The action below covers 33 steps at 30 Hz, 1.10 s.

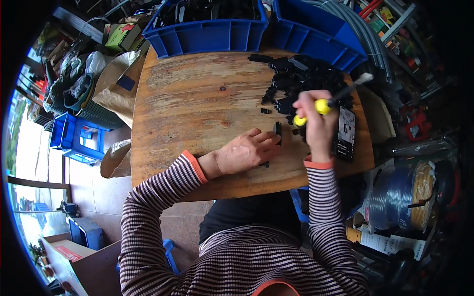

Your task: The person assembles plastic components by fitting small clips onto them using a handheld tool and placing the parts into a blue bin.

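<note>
My left hand (pixel 249 150) rests on the wooden table (pixel 187 98) near its front edge. Its fingers are closed on a black plastic part (pixel 278 130), which sticks up past the fingertips; the rest lies hidden under the hand. Raised over the table's right side, my right hand (pixel 317 121) grips a yellow-handled tool (pixel 323 106) with a black shaft and a pale tip. Motion blurs both this hand and the tool, so its exact kind is unclear. A small black piece (pixel 265 111) lies beyond my left hand.
A heap of black plastic parts (pixel 286 79) covers the table's far right. A phone (pixel 345 130) lies at the right edge. Two blue crates (pixel 207 37) stand along the back, the left one filled with black parts. Paper bags (pixel 116 81) stand left of the table.
</note>
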Each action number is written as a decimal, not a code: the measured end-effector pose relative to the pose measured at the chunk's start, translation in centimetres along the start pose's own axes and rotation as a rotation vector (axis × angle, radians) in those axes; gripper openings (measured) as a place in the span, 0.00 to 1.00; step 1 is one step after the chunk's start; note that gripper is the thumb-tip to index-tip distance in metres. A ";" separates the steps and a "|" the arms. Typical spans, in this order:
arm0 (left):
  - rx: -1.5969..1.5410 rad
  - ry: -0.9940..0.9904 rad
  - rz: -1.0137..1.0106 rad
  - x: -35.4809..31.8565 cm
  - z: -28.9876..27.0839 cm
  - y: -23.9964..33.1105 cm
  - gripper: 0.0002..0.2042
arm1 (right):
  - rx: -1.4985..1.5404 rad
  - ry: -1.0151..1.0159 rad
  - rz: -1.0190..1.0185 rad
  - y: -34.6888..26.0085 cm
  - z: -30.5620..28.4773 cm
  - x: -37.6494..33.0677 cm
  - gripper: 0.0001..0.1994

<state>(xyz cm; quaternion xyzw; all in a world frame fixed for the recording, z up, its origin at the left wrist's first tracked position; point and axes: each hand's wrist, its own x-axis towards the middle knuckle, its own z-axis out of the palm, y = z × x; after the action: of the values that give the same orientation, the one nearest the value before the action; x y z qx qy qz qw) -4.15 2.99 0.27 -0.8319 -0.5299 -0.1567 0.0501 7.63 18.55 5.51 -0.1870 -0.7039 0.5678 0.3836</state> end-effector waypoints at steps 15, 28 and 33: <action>-0.359 0.287 -0.311 3.9 -0.3 -3.0 0.13 | -0.799 -0.294 -0.046 1.3 -8.3 -8.0 0.10; -0.048 0.212 -0.586 9.7 1.6 -7.5 0.10 | -0.823 -0.215 -0.149 1.5 -8.0 -8.8 0.14; 0.103 0.483 -0.438 6.7 0.0 -6.4 0.12 | -0.700 -0.121 -0.138 1.2 -8.2 -8.7 0.12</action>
<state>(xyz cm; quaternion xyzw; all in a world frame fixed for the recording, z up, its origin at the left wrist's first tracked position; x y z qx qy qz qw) -7.24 11.60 1.81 -0.6332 -0.6763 -0.3295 0.1816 19.11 18.17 2.02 -0.2250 -0.8881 0.2751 0.2914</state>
